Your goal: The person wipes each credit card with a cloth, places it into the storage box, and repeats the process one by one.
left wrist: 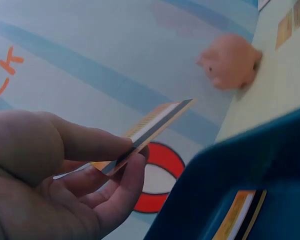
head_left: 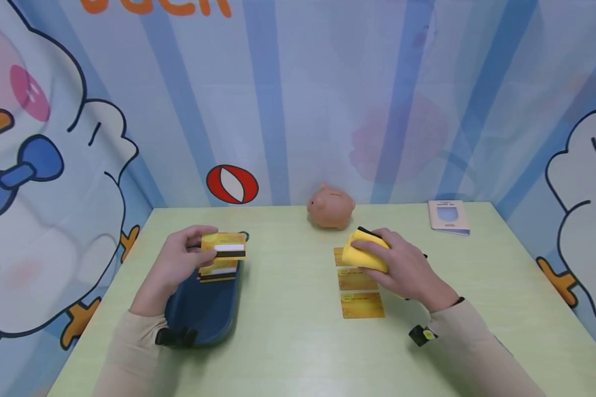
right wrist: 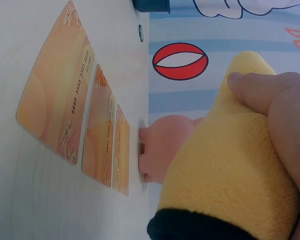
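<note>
My left hand (head_left: 176, 264) pinches a gold bank card (head_left: 230, 241) between thumb and fingers, its magnetic-stripe side toward the head camera. Below it is a dark blue tray (head_left: 201, 317), where more gold cards (head_left: 221, 270) lie at the far end. In the left wrist view the held card (left wrist: 157, 121) tilts up beside the tray's rim. My right hand (head_left: 402, 264) grips a bunched yellow cloth (head_left: 365, 253) with a black edge. The cloth is over a column of three gold cards (head_left: 362, 306) on the table, partly hiding the farthest one in the head view.
A pink piggy bank (head_left: 330, 207) stands at the table's back edge. To its right lies a small pale booklet (head_left: 448, 216). Behind the tray, a small dark ring (head_left: 245, 236) shows on the table. A printed curtain (head_left: 318, 110) hangs along the back.
</note>
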`<state>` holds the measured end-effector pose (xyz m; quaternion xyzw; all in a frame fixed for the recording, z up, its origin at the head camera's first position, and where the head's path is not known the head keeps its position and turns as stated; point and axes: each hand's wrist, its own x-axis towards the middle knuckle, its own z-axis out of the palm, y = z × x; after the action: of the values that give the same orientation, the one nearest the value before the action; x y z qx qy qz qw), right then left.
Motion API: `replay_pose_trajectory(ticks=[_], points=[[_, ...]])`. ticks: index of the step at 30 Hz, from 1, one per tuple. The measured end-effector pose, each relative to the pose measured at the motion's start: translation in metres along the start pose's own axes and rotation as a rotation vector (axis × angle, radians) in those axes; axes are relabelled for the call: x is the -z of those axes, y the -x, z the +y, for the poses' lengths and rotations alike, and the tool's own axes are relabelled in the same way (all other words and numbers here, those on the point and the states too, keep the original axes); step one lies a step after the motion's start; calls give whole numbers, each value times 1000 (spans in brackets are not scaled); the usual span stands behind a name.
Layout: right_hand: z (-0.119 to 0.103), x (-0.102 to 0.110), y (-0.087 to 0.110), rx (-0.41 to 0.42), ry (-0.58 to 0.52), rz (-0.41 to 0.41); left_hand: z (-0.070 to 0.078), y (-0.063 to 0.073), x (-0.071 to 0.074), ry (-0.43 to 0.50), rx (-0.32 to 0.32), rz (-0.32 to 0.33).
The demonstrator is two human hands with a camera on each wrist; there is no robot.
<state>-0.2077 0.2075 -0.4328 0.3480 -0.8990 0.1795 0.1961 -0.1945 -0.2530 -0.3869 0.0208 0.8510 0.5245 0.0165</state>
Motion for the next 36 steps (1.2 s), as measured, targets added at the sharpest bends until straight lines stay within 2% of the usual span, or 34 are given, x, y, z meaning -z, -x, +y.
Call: replay_pose_trajectory(ticks=[6, 10, 17, 26, 36], points=[[1, 1, 2, -7, 4, -11, -13, 2, 11, -39, 65, -10], [2, 2, 2, -14, 9, -17, -19, 3, 17, -67, 85, -18], [2, 4, 3, -17, 18, -21, -32, 8, 25, -99, 159, -89], [1, 5, 5, -32, 24, -28, -42, 7, 25, -152, 273, -186], [1, 4, 6, -30, 23, -30, -42, 5, 18, -175, 359, -228]])
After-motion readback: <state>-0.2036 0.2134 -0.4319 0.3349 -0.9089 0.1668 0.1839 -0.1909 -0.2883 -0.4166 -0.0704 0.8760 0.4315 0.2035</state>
